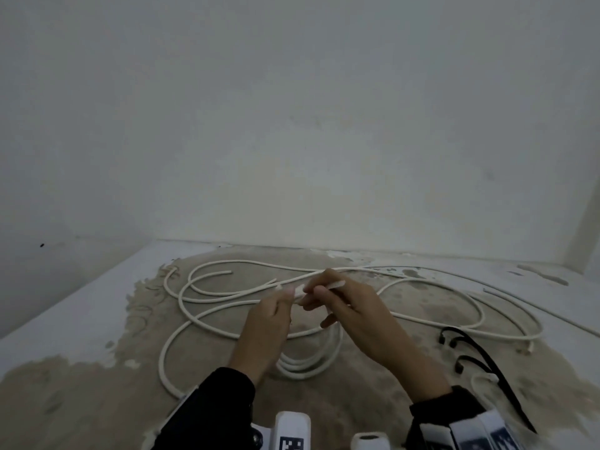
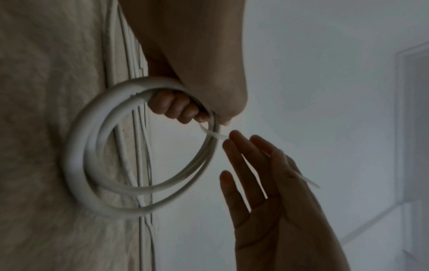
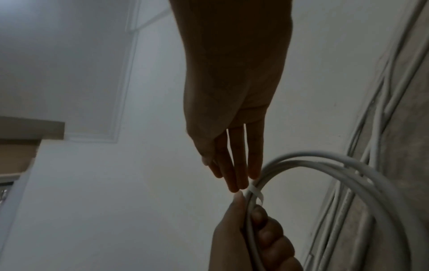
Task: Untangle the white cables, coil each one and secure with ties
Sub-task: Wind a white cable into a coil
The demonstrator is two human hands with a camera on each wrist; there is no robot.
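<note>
tying off a coiled white cable
left hand (image 2: pixel 176 108) fingers curl round the coil (image 2: pixel 78 146); right hand (image 1: pixel 354 313) fingers nearly straight, thumb and forefinger pinching the white tie (image 2: pixel 213 134)

Your hands hide most of the coil (image 1: pixel 303 365) from the head view. The black ties (image 1: pixel 480 362) run out of focus toward the lower right. Both wrist views are dim, and each cuts the loose cables (image 3: pixel 380 128) at its edge.
</note>
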